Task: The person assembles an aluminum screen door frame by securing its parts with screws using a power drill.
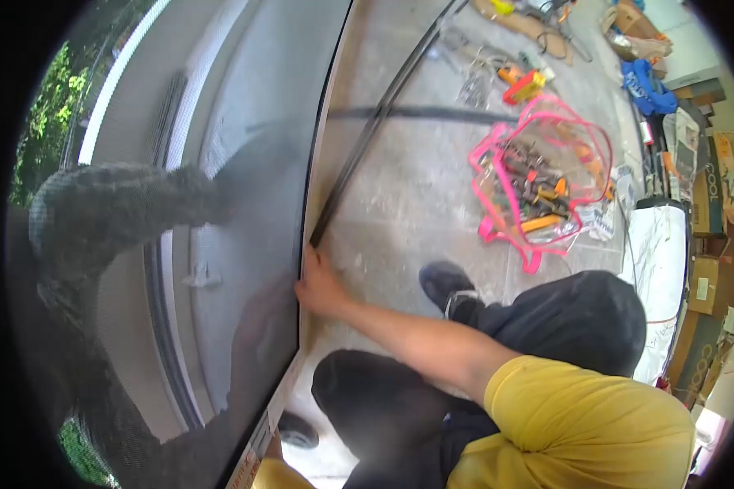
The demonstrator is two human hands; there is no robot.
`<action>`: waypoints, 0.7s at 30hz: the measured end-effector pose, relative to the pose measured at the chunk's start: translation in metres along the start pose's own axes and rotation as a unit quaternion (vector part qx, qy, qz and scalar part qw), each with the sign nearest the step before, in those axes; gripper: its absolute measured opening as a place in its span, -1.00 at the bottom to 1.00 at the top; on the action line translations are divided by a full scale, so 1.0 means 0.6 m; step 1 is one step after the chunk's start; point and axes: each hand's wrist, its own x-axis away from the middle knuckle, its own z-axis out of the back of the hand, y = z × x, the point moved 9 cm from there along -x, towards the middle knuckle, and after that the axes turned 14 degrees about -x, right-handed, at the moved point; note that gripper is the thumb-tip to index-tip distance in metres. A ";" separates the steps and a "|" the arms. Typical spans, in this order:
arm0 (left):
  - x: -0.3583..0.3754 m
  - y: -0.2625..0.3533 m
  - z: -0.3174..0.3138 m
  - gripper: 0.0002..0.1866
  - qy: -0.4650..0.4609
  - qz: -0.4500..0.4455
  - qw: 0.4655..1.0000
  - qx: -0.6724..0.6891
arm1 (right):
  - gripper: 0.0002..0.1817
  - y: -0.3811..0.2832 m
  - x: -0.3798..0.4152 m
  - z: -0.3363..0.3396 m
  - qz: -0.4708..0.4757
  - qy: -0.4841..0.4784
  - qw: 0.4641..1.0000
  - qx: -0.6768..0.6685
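Note:
A tall dark mesh screen panel (pixel 257 244) stands upright at the left, with a light-coloured edge frame. My right hand (pixel 324 287) is closed on that edge, thumb toward the mesh side and fingers along the frame. Right at the fingertips ends a long thin black strip (pixel 375 122), which runs up and away over the floor. Of my left arm (pixel 273 450), only a bit of forearm and yellow sleeve shows low beside the panel; the left hand is hidden.
On the tiled floor lies a clear bag with pink trim (pixel 497 196), full of small tools. Beyond it are a red and yellow tool (pixel 523 87) and a blue bag (pixel 648 85). Cardboard boxes (pixel 704 285) line the right. My bent knees (pixel 579 314) are close to the panel.

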 end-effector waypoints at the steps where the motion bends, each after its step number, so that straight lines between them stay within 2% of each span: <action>1: 0.008 -0.007 -0.002 -0.29 0.000 -0.011 1.000 0.000 | -0.12 -0.003 -0.001 -0.002 0.043 0.014 0.999 0.016; 5: 0.062 0.032 -0.033 -0.30 0.038 -0.030 0.998 0.035 | -0.13 -0.059 0.016 0.009 0.129 0.033 0.991 0.028; 7: 0.088 0.059 -0.028 -0.33 0.073 -0.032 0.992 -0.099 | -0.15 -0.048 0.011 0.005 0.088 0.030 0.996 0.004; 8: 0.099 0.066 -0.028 -0.33 0.074 -0.032 0.992 -0.101 | -0.15 -0.046 0.012 0.000 0.089 0.030 0.996 0.002; 10: 0.121 0.081 -0.023 -0.34 0.081 -0.062 0.995 -0.001 | -0.17 -0.046 0.013 -0.002 0.097 0.043 0.994 -0.003; 11: 0.131 0.054 -0.013 -0.34 0.084 -0.063 0.994 -0.004 | -0.17 -0.050 0.011 -0.002 0.100 0.041 0.994 -0.005; 12: 0.137 -0.007 0.004 -0.34 0.076 -0.021 0.996 0.041 | -0.17 -0.054 0.009 0.006 0.094 0.067 0.993 0.004; 13: 0.146 -0.010 0.007 -0.34 0.069 0.023 0.994 0.084 | -0.18 -0.063 0.009 0.012 0.088 0.092 0.992 0.010; 14: 0.165 0.035 -0.013 -0.38 0.079 0.070 0.947 -0.303 | -0.18 -0.075 0.003 0.013 0.093 0.091 0.992 0.003; 15: 0.188 0.011 -0.004 -0.38 0.085 0.067 0.944 -0.312 | -0.20 -0.087 -0.009 0.029 0.090 0.128 0.987 -0.022; 16: 0.219 -0.097 0.036 -0.41 0.148 0.006 0.987 -0.065 | -0.21 -0.114 -0.019 0.052 0.092 0.166 0.981 -0.045; 17: 0.262 -0.198 0.075 -0.43 0.195 -0.063 0.961 0.186 | -0.21 -0.150 -0.029 0.064 0.108 0.166 0.979 -0.052; 18: 0.309 -0.169 0.053 -0.45 0.300 -0.031 0.935 0.189 | -0.23 -0.202 -0.031 0.084 0.159 0.190 0.968 -0.046; 19: 0.352 -0.137 0.021 -0.49 0.356 -0.083 0.912 0.185 | -0.25 -0.254 -0.031 0.106 0.210 0.214 0.953 -0.041; 20: 0.403 -0.085 -0.005 -0.51 0.410 -0.134 0.883 0.183 | -0.29 -0.316 -0.014 0.133 0.205 0.200 0.954 -0.093; 21: 0.450 0.022 -0.043 -0.56 0.355 -0.082 0.931 -0.015 | -0.29 -0.362 -0.008 0.157 0.220 0.200 0.950 -0.097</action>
